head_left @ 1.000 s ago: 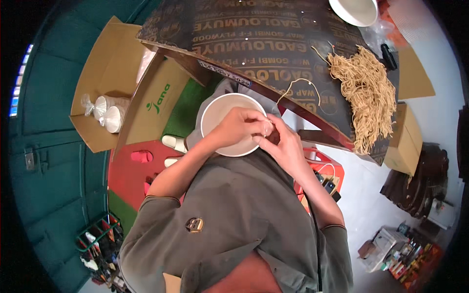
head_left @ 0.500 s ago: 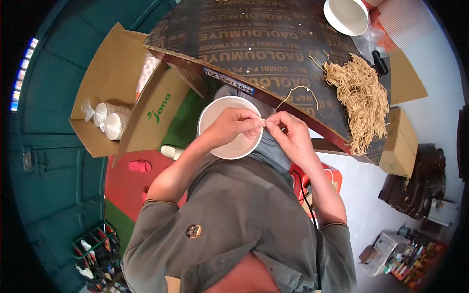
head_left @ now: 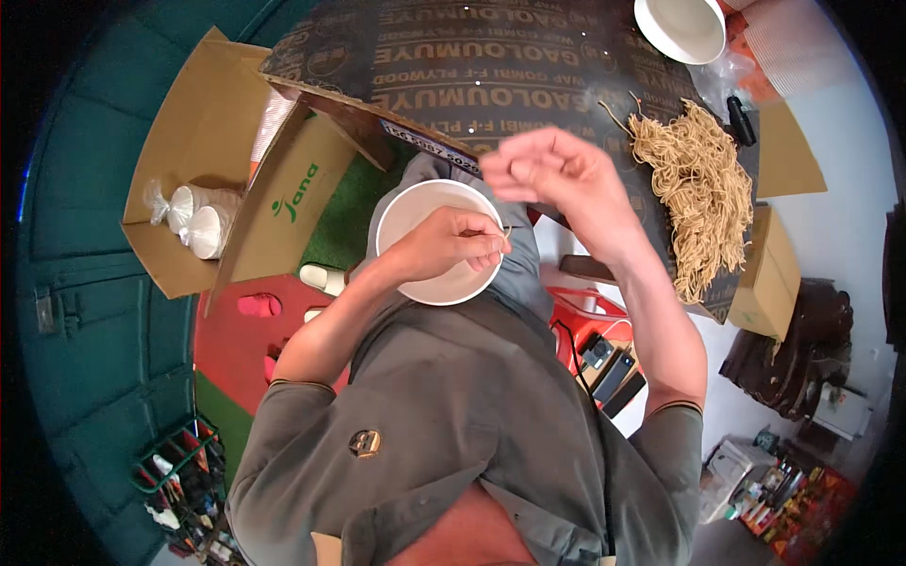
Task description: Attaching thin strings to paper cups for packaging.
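A white round tub [head_left: 389,212] rests on my lap. Over its right side my left hand [head_left: 453,243] is closed in a pinch, and a short end of thin tan cord [head_left: 509,233] sticks up from the fingertips. My right hand [head_left: 566,179] is raised above the table's front edge, slightly blurred, its fingers loosely apart with nothing visible in them. To its right, a tangled pile of tan cords [head_left: 698,193] lies on the dark plywood table [head_left: 528,57]. The rest of the pinched cord is hidden by my left fingers.
A second white tub [head_left: 681,28] stands at the table's far right, with a black object [head_left: 741,121] nearby. An open cardboard box [head_left: 179,113] with bagged white rolls [head_left: 206,226] is at left. Phones [head_left: 613,373] lie on a red stool [head_left: 571,311] at my right.
My right hand has come off the cord and moved up and right, over the table's edge. The left hand stays over the tub, pinching. The cord loop on the table no longer shows.
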A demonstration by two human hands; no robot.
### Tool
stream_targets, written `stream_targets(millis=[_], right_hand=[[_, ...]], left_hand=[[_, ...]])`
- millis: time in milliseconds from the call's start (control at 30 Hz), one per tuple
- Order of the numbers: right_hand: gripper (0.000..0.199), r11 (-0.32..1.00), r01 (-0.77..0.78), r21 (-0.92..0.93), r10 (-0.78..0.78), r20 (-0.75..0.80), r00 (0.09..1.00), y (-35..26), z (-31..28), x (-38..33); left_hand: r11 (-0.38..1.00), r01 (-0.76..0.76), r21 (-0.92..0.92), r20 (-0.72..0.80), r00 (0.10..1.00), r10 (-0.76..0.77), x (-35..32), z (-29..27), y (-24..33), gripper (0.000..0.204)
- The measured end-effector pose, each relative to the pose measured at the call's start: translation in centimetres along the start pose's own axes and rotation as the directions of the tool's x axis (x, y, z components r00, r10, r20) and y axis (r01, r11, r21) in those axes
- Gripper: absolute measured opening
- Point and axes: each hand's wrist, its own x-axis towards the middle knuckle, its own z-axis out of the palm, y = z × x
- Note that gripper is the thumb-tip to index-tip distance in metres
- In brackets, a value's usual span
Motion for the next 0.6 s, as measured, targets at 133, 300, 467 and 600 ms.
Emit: stream_targets(millis=[133, 300, 467, 600], right_hand=[[0.037, 0.981, 0.183, 0.060, -0.185, 0.028, 0.982, -3.1, 1.0, 0.8], [0.064, 0.592, 0.131, -0.795, -0.008, 0.157, 0.988, -0.4, 0.5, -3.5], [0.074, 0.592, -0.140, -0.793, 0.126, -0.081, 0.989, 5.2, 0.3, -5.7], [0.024, 0.475, -0.031, -0.879, 0.124, 0.032, 0.992, 5.6, -1.7, -6.0]], left_hand=[[0.996, -0.050, -0.074, 0.035, 0.998, 0.052, 0.4, -0.5, -0.6, 0.021], [0.992, -0.071, -0.102, 0.020, 0.997, 0.074, 0.3, -0.5, -0.2, 0.021], [0.997, -0.077, 0.029, 0.139, 0.988, 0.073, -0.2, -0.9, 0.1, 0.025], [0.997, -0.071, 0.031, 0.135, 0.989, 0.066, -0.7, -1.0, 0.2, 0.026]])
